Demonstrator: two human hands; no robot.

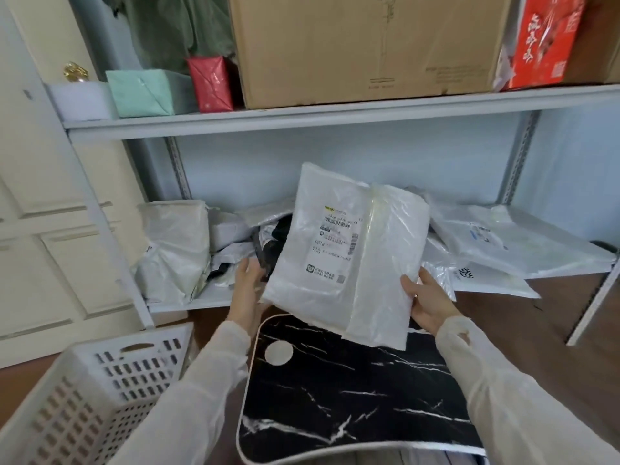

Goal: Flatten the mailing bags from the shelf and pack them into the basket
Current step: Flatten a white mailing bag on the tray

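I hold a white mailing bag with a printed shipping label up in front of the lower shelf. My left hand grips its lower left edge, fingers behind the bag. My right hand grips its lower right edge, thumb on the front. The bag hangs tilted above the far end of a black marble-patterned table. More crumpled white and black mailing bags lie piled on the lower shelf. A white slotted plastic basket stands at the lower left.
The upper shelf carries a large cardboard box, a red carton, a small red parcel and a mint-green parcel. A cream panelled door is on the left. Flat white bags lie on the shelf's right.
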